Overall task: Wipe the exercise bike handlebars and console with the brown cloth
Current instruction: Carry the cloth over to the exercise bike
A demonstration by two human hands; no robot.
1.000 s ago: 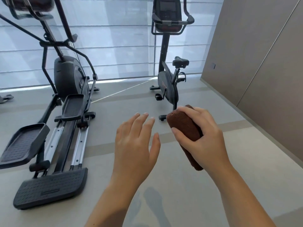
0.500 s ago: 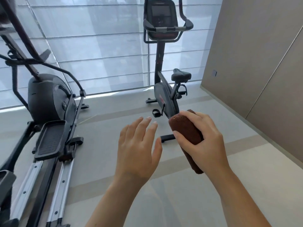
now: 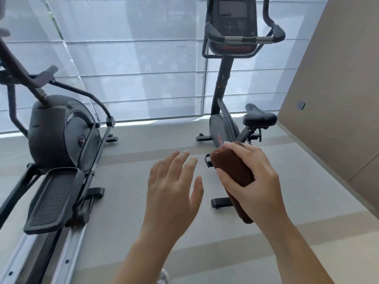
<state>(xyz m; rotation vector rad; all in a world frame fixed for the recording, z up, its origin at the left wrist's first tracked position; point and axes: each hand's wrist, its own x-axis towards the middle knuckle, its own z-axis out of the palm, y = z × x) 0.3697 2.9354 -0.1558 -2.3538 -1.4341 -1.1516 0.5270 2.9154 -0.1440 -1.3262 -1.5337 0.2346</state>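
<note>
Holding the brown cloth rolled into a thick bundle, your right hand wraps around its middle, thumb on the near left side and fingers curled over the top, so the cloth's ends stick out above and below your grip. The cloth sits low in the middle of the view, right of your other hand and in front of the lower frame of the exercise bike, not touching it.

Your left hand is empty and spread open, palm down, fingers pointing away from you, just beside the cloth but apart from it.

The bike stands farther off on the right, facing the window. Its handlebars curve around the console high at the top of the view, well apart from the cloth. The black saddle is on the right of the bike's post, and a stabiliser foot shows on the floor just left of the cloth's lower end.

On the left stands an elliptical trainer with a footplate tilted toward you and metal rails running to the near left corner. Pale blinds cover the far window, and a beige wall runs along the right.
</note>
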